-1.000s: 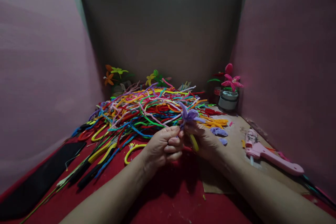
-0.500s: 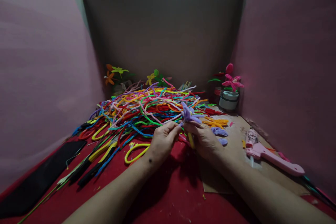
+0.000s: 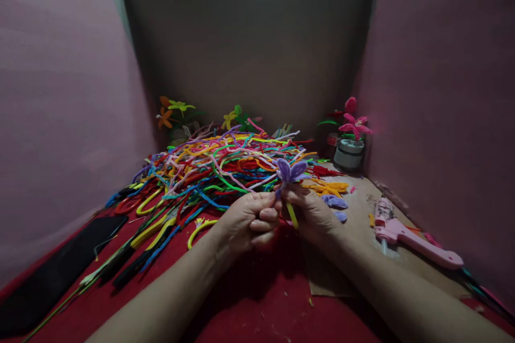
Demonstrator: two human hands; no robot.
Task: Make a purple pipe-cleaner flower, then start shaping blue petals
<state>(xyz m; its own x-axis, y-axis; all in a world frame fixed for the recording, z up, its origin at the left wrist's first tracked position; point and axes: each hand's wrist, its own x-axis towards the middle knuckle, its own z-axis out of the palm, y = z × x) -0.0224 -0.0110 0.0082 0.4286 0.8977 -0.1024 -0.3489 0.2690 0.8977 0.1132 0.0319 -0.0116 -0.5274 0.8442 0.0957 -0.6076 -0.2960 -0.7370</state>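
Note:
A purple pipe-cleaner flower with petals pointing up is held between my hands, in front of a heap of coloured pipe cleaners. My left hand is closed, with thumb and forefinger pinched at the flower's lower left side. Closed around the flower's base is my right hand. A yellow pipe-cleaner piece slants down below the flower, by my right fingers. Two loose purple petals and an orange pipe-cleaner flower lie just beyond my right hand.
A pink glue gun lies on the cardboard at right. Yellow-black pliers, scissors and a black flat object are at left. A pot with a pink flower stands behind. Pink walls flank the red surface.
The flower has turned so its petals stand more upright. My left hand has rolled, its curled fingers now facing more toward me, and the view has shifted slightly.

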